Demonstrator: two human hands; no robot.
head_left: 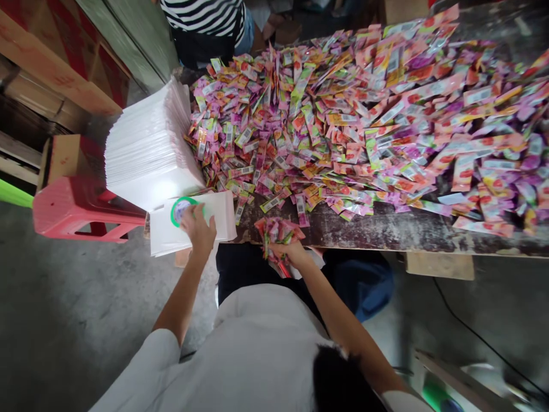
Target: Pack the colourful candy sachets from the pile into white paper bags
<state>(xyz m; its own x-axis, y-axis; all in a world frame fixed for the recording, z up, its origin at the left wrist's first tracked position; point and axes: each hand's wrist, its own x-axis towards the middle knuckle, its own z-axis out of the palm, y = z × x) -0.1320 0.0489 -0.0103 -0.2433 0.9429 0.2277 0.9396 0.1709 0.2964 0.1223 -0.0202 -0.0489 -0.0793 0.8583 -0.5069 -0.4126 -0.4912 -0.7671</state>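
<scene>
My left hand (199,229) is at a green-rimmed round object (176,210) that lies on flat white sheets or bags (223,214) at the table's left end. Its fingers are bent over the right side of the round object; whether they grip it is unclear. My right hand (291,252) is closed on a bunch of small colourful packets (278,230) at the table's front edge, close to my body. Beyond both hands, a wide heap of similar pink, orange and green packets (309,137) covers much of the table.
A tall stack of white sheets or bags (146,149) stands at the table's left end. Left of it are a red plastic stool (86,209) and cardboard boxes (68,157). A person in a striped top (206,17) is across the table (343,232).
</scene>
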